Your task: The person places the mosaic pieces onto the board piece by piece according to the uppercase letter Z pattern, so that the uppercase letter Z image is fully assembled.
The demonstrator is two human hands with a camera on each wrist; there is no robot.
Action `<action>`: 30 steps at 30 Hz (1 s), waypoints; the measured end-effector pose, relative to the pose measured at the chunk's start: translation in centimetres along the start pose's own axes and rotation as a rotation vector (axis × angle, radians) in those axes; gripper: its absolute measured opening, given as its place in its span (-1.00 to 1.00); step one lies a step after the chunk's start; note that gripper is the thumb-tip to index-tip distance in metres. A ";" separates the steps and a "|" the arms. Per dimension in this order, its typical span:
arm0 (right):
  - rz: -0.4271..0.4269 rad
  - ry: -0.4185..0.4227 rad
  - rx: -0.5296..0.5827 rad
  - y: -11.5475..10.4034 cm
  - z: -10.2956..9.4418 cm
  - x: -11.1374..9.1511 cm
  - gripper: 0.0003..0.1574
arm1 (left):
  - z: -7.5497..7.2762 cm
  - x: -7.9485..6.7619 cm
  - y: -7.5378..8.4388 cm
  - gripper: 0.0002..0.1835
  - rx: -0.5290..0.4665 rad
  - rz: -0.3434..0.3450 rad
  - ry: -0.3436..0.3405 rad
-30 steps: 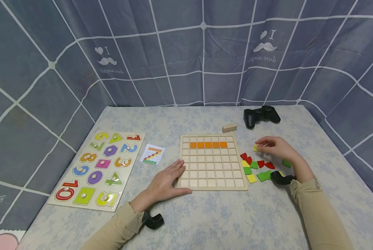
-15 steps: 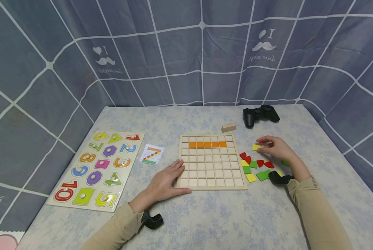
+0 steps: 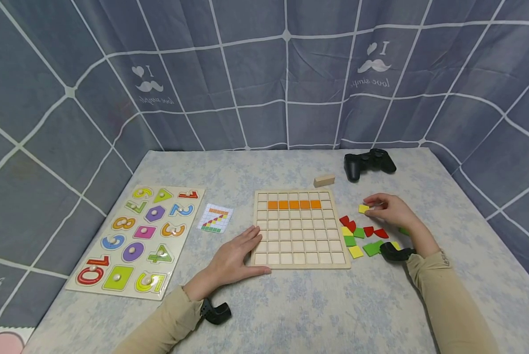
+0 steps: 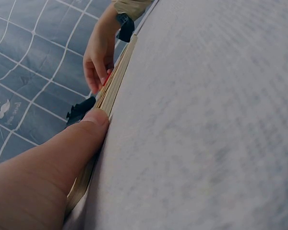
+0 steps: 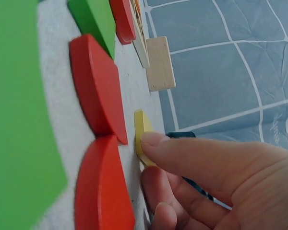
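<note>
A wooden grid board [image 3: 299, 236] lies flat, with a row of orange square tiles [image 3: 294, 204] in its second row from the back. My left hand [image 3: 233, 260] rests at the board's left front corner, fingers extended along the side and thumb against the front edge. To the right of the board, my right hand [image 3: 392, 210] pinches a yellow tile [image 5: 140, 129] between thumb and fingers, close over the table. Red curved pieces [image 5: 98, 91], green squares [image 3: 372, 249] and other yellow tiles [image 3: 356, 252] lie scattered between that hand and the board.
A small pattern card [image 3: 216, 218] lies left of the board, beside a number-and-shape puzzle [image 3: 138, 241]. Behind the board is a small wooden block [image 3: 324, 181], with a black game controller [image 3: 370, 163] farther right. A grid-patterned curtain [image 3: 264, 73] encloses the table.
My right fingers have shifted slightly on the yellow tile, and more of it shows now. The left hand stays in place at the board.
</note>
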State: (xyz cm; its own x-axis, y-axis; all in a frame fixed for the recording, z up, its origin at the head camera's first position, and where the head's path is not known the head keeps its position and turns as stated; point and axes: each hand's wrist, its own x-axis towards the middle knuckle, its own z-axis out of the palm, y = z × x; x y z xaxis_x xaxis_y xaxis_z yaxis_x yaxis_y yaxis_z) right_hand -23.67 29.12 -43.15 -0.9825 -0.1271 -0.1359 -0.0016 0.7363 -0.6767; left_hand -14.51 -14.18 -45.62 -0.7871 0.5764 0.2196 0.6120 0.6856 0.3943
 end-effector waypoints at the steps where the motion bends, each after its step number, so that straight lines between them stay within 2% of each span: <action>1: 0.006 0.001 0.000 0.0 0.0 0.0 -0.47 | 0.0 0.0 0.0 -0.06 0.001 -0.001 0.000; 6: 0.007 0.012 0.001 -0.2 0.1 0.0 -0.48 | -0.1 -0.1 0.0 -0.06 0.004 -0.002 -0.001; 11: -0.004 0.012 0.000 -0.9 0.1 0.0 -0.62 | -0.1 -0.1 0.0 -0.06 0.003 0.000 0.001; 16: -0.062 0.003 0.003 -2.6 0.2 -0.3 -0.62 | -0.1 -0.1 0.0 -0.05 -0.006 0.003 -0.005; 22: -0.186 -0.069 0.007 -5.6 0.9 0.0 -0.70 | -0.1 0.0 0.0 -0.05 -0.003 0.000 -0.008; 30: -0.234 -0.195 -0.061 -9.1 2.9 2.1 -0.79 | -0.1 0.0 0.0 -0.06 -0.009 -0.006 -0.018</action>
State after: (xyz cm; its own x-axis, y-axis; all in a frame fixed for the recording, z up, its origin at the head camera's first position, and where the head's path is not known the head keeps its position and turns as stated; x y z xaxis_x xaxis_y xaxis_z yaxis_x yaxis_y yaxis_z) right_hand -25.21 20.25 -39.34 -0.9000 -0.4186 -0.1218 -0.2406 0.7099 -0.6620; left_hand -14.49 -14.21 -45.54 -0.7890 0.5804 0.2016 0.6068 0.6847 0.4037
